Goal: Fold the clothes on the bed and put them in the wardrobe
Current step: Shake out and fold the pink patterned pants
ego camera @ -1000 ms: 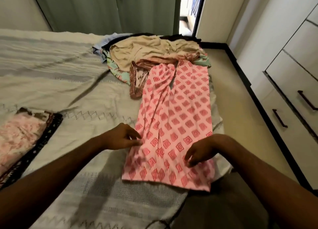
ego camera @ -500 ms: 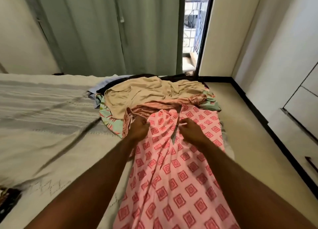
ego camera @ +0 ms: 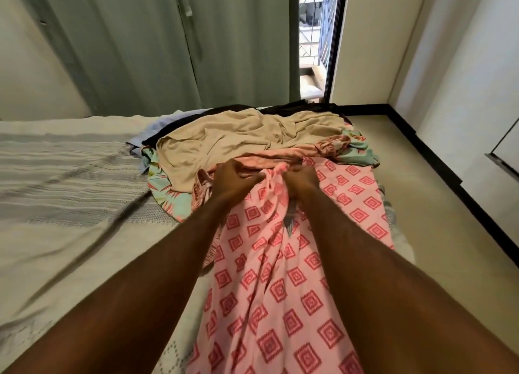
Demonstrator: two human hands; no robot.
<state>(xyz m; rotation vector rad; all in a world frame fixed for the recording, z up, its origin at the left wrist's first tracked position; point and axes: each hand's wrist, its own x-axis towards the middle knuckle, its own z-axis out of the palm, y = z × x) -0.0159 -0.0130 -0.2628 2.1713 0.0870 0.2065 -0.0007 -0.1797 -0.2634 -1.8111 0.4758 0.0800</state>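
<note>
A pink garment with red diamond prints (ego camera: pixel 283 289) lies lengthwise along the right side of the bed (ego camera: pixel 70 205). My left hand (ego camera: pixel 233 178) and my right hand (ego camera: pixel 302 181) both reach to its far end and grip bunched pink fabric there, close together. Just beyond them lies a heap of unfolded clothes (ego camera: pixel 241 135): a beige piece on top, with a teal floral piece, a rust-pink piece, a pale blue piece and a dark piece under it.
Green curtains (ego camera: pixel 157 42) hang behind the bed, beside a window opening (ego camera: pixel 314 36). Beige floor (ego camera: pixel 427 205) runs along the right of the bed, with a black skirting and a white wardrobe (ego camera: pixel 505 149) at the far right edge.
Both hands moved from the near hem of the pink garment up to its far end and now clutch it there. The view tilted upward; the folded item at left is out of view.
</note>
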